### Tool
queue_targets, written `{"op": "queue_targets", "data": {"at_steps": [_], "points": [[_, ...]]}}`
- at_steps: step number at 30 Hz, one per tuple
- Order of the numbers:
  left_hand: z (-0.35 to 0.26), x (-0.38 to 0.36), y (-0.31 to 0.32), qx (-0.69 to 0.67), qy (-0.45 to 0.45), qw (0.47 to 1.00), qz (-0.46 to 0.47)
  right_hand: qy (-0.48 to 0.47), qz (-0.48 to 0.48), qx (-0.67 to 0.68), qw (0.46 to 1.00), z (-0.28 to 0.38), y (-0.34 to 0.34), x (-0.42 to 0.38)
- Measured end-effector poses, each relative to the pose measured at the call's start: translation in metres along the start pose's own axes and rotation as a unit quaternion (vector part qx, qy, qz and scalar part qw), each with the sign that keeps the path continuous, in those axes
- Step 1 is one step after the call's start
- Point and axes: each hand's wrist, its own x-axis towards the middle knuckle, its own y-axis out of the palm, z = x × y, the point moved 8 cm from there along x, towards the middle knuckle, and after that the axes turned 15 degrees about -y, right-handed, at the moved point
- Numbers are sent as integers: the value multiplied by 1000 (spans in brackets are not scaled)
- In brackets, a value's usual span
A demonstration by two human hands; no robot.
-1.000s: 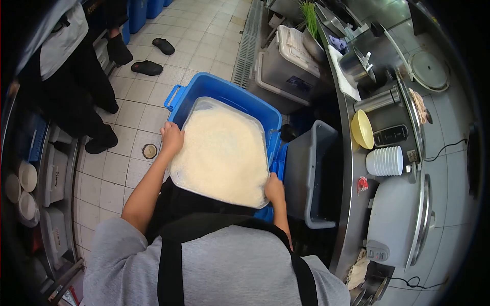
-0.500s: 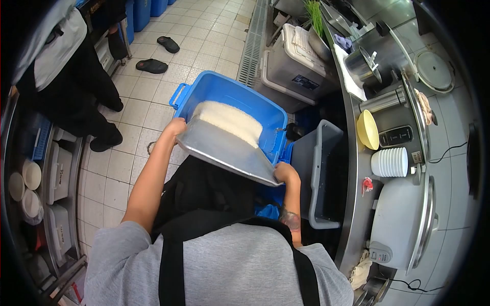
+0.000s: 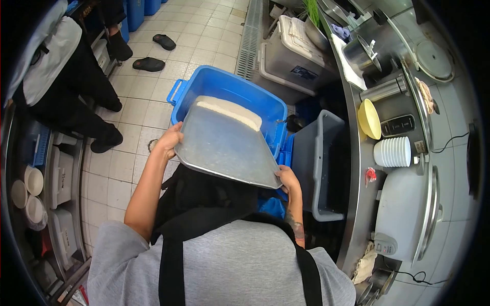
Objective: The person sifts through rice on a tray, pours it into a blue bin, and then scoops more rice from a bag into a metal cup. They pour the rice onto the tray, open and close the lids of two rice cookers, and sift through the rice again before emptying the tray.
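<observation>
My left hand (image 3: 169,139) grips the left edge of a flat metal tray (image 3: 224,148), fingers wrapped over the rim. At the tray's near right corner, my right hand (image 3: 287,178) is closed on the edge. The tray slants over the open mouth of a blue plastic bin (image 3: 206,79), its far end inside. A band of fine whitish grains that look like rice (image 3: 232,109) shows along that far end. The tray hides the lower part of the bin.
Left, a person in dark trousers (image 3: 71,76) stands beside a shelf rack. A grey tub (image 3: 319,168) is right of the bin. The steel counter (image 3: 357,199) carries a yellow bowl (image 3: 368,119), stacked white bowls (image 3: 392,152) and a large cooker (image 3: 403,214). Black shoes (image 3: 149,64) lie on the tiles.
The tray's angle has changed, so more of its bare surface faces me. The visible band of grains is narrower and nearer the far end. Both hands still hold the tray.
</observation>
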Motion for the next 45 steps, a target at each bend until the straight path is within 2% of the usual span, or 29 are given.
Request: {"op": "queue_targets", "data": {"at_steps": [2,4,5,8,9,10,11,14,17,21,23,24,26,27,28,30,32,34,36,38,39,41,42,43,45], "points": [[0,-6,-1,-3,1,1000,9,-31,-16,-13,999,-3,-1,-1],[-5,-25,3,-3,61,998,33,-151,-81,-50,984,19,-2,-16],[-2,-28,5,-3,56,998,35,-162,-57,-101,980,26,-4,-22],[-3,-28,0,-16,90,996,22,-163,-17,-157,974,15,-9,-19],[5,-14,-4,-33,46,997,47,-163,-20,-155,974,19,-15,-19],[8,-9,-1,-49,4,996,73,-113,17,-114,987,20,-18,-19],[5,-7,-1,-49,8,996,75,-65,56,-74,994,20,-17,-20],[5,-19,2,-60,-1,997,45,-46,34,-32,998,23,-20,-26],[-1,-33,7,-54,9,996,72,-26,43,-22,998,41,-10,-45],[-9,-50,7,-11,44,997,55,-57,28,-9,998,31,-3,-52],[-10,-57,4,7,58,998,38,-205,-18,-129,970,23,-8,-45],[-12,-59,3,32,84,995,40,-206,-22,-122,971,25,-5,-47],[-18,-55,4,69,107,991,47,-139,-50,2,989,14,2,-55],[-24,-52,6,101,142,984,45,-196,-72,42,977,18,5,-55],[-29,-49,7,131,178,974,42,-194,-78,48,977,13,12,-51],[-37,-27,6,139,205,968,35,-238,-157,11,959,16,14,-44],[-42,4,2,142,236,961,29,-239,-170,34,955,19,23,-38],[-45,34,3,148,266,952,46,-213,-195,118,950,15,29,-31],[-42,55,3,163,271,948,23,-231,-188,75,952,9,30,-23],[-38,74,1,174,266,948,-2,-238,-182,-47,953,6,30,-22],[-36,78,1,181,275,944,-29,-238,-184,-46,953,6,28,-26],[-31,89,1,209,246,945,-52,-101,-132,109,980,-12,35,-37],[-28,95,-4,235,217,944,-76,-102,-129,113,980,-20,35,-40],[-29,99,-6,236,248,936,-81,-106,-148,72,981,-32,28,-45],[-24,109,-14,250,232,936,-92,-113,-160,45,980,-57,17,-60]]}}
